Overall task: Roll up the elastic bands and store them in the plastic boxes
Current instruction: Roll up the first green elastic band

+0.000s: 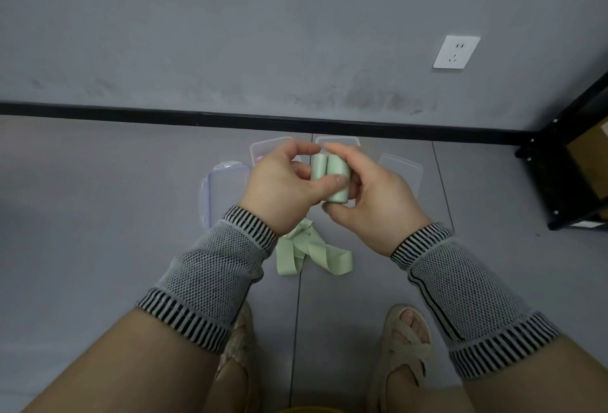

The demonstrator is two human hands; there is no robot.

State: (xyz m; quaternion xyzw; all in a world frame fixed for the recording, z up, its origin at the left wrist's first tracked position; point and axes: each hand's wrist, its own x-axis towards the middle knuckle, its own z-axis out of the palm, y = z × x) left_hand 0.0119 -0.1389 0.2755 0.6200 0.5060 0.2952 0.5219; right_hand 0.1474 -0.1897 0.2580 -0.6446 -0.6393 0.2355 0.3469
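A pale green elastic band is rolled into two side-by-side rolls, held in the air above the floor. My left hand grips the rolls with its thumb across their front. My right hand holds them from the right, fingers curled behind. More loose green band lies crumpled on the floor below my hands. Clear plastic boxes sit on the floor by the wall: one with a lilac rim at the left, one behind my left hand, one behind the rolls, and a lid or box at the right.
A black skirting board runs along the grey wall, with a white socket above it. A black metal shelf with a cardboard box stands at the right. My sandalled feet are on the grey floor below.
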